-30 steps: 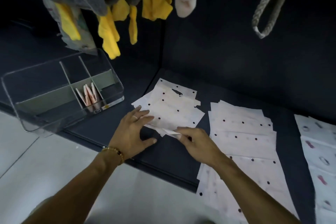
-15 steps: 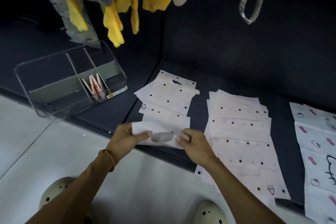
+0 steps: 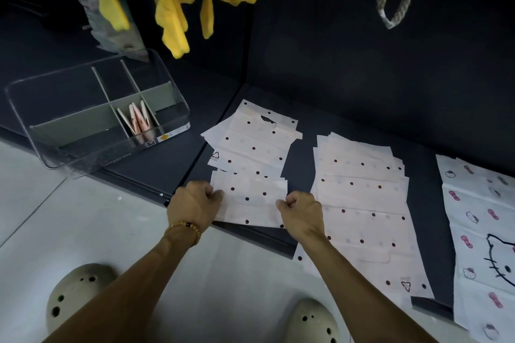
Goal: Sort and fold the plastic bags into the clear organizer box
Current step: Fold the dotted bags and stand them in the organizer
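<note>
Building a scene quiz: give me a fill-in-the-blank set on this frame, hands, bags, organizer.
1. Both hands, the left hand and the right hand, grip one ____-patterned bag by its side edges.
2. The folded bags stand in the clear organizer box, which lies to the ____ of the hands.
3. The cat-print bags lie at the far ____.

Missing words: dot; left; right
</note>
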### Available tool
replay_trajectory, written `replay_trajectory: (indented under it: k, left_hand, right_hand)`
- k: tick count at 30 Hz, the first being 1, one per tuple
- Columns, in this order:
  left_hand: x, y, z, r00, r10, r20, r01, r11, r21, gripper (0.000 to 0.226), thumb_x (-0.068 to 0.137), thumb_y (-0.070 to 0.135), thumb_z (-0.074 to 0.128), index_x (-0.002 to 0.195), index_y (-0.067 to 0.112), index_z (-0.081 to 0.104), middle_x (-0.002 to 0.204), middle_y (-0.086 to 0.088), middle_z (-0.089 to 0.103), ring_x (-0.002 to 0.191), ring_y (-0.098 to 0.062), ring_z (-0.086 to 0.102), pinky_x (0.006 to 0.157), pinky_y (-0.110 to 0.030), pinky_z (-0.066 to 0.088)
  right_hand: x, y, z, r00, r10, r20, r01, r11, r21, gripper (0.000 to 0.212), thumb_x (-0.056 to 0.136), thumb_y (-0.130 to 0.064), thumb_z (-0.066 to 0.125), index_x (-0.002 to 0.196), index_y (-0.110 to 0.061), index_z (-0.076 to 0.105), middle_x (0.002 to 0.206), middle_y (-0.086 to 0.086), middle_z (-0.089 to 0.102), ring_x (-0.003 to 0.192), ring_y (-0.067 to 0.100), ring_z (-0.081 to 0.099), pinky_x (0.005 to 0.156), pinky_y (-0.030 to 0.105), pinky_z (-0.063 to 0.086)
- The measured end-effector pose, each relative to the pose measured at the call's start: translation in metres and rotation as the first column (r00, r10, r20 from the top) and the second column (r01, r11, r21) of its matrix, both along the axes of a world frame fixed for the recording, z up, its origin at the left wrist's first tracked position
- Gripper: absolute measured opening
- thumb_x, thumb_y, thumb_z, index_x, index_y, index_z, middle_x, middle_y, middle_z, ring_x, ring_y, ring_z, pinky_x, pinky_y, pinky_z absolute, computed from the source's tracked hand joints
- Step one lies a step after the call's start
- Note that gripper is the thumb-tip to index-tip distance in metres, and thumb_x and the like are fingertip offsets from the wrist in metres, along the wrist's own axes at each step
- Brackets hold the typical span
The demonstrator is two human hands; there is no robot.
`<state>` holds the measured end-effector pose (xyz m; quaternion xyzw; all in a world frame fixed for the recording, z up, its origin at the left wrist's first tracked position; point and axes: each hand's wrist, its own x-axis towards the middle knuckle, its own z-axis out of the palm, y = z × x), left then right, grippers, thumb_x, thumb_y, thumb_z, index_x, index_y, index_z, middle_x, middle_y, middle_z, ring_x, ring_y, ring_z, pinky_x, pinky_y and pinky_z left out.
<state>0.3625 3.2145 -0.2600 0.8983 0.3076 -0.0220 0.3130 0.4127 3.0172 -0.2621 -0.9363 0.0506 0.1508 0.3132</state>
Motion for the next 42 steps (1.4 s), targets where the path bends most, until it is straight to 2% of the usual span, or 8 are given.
replay_trajectory:
  k: [16,19,21,25,28,31,36,42]
  left_hand:
    - [0.000,0.004,-0.002,0.997,0.037,-0.064,-0.028,0.990,0.138,0.023,0.081,0.042,0.067,0.075,0.023,0.056,0.073,0.002,0.057,0.067,-0.018,0.054,0.059,-0.028,0.045]
    - [-0.007,-0.002,-0.003,0.959,-0.234,0.158,0.183,0.941,0.284,0.012,0.080,0.019,0.069,0.088,0.017,0.060,0.096,-0.003,0.058,0.087,-0.023,0.056,0.070,-0.034,0.049]
    - [-0.013,-0.005,-0.009,0.810,-0.533,0.243,0.427,0.821,0.378,0.022,0.076,0.002,0.068,0.097,0.009,0.067,0.108,-0.010,0.063,0.102,-0.032,0.060,0.086,-0.043,0.051]
    - [-0.022,0.001,-0.021,0.684,-0.707,0.178,0.636,0.698,0.331,0.031,0.091,0.012,0.058,0.121,0.007,0.062,0.132,-0.004,0.056,0.129,-0.023,0.048,0.097,-0.039,0.049]
    - [-0.024,0.004,-0.023,0.667,-0.717,0.202,0.626,0.686,0.370,0.030,0.085,0.010,0.067,0.115,0.005,0.066,0.126,-0.005,0.061,0.123,-0.025,0.054,0.084,-0.044,0.056]
    - [-0.023,0.004,-0.024,0.653,-0.726,0.215,0.623,0.677,0.391,0.033,0.083,0.009,0.070,0.115,0.005,0.066,0.126,-0.005,0.062,0.122,-0.025,0.054,0.082,-0.044,0.057]
    - [-0.024,0.007,-0.024,0.591,-0.783,0.194,0.672,0.611,0.419,0.046,0.074,0.001,0.077,0.118,0.004,0.065,0.124,-0.009,0.063,0.120,-0.028,0.056,0.082,-0.040,0.057]
    - [-0.023,0.008,-0.026,0.620,-0.758,0.203,0.652,0.642,0.403,0.035,0.080,0.010,0.073,0.113,0.000,0.066,0.123,-0.009,0.063,0.119,-0.028,0.056,0.085,-0.045,0.056]
  right_hand:
    - [0.016,0.005,0.004,0.999,0.030,-0.035,-0.032,0.997,-0.067,0.021,0.088,-0.038,0.065,0.077,-0.022,0.057,0.080,-0.002,0.064,0.082,0.018,0.060,0.067,0.027,0.046]
    - [0.017,0.005,0.004,0.999,0.026,-0.036,-0.028,0.998,-0.065,0.022,0.088,-0.039,0.065,0.076,-0.022,0.057,0.079,-0.003,0.064,0.080,0.018,0.060,0.065,0.027,0.045]
    - [0.017,0.005,0.003,0.999,0.028,-0.034,-0.031,0.997,-0.065,0.023,0.088,-0.039,0.065,0.074,-0.023,0.056,0.077,-0.004,0.063,0.080,0.017,0.060,0.066,0.027,0.046]
    - [0.016,0.005,0.003,0.999,0.026,-0.046,-0.030,0.996,-0.078,0.020,0.087,-0.040,0.065,0.077,-0.025,0.056,0.077,-0.007,0.062,0.081,0.017,0.061,0.066,0.028,0.048]
    - [0.004,0.002,0.006,0.956,0.149,0.253,-0.103,0.977,-0.188,0.024,0.083,-0.030,0.071,0.100,-0.020,0.056,0.093,-0.002,0.063,0.086,0.023,0.061,0.071,0.032,0.050]
    - [-0.022,0.015,-0.002,0.714,0.504,0.486,-0.369,0.861,-0.350,0.043,0.080,-0.025,0.073,0.117,-0.008,0.060,0.122,0.010,0.060,0.106,0.031,0.059,0.088,0.041,0.051]
    - [-0.042,0.035,-0.031,0.646,0.719,0.256,-0.648,0.694,-0.314,0.056,0.102,-0.032,0.036,0.152,-0.009,0.021,0.161,0.007,0.011,0.149,0.022,0.009,0.119,0.034,-0.003]
    - [-0.036,-0.001,-0.030,0.662,0.718,0.216,-0.654,0.694,-0.301,0.051,0.102,-0.030,0.035,0.152,-0.020,0.025,0.162,0.002,0.005,0.149,0.017,0.001,0.120,0.033,-0.002]
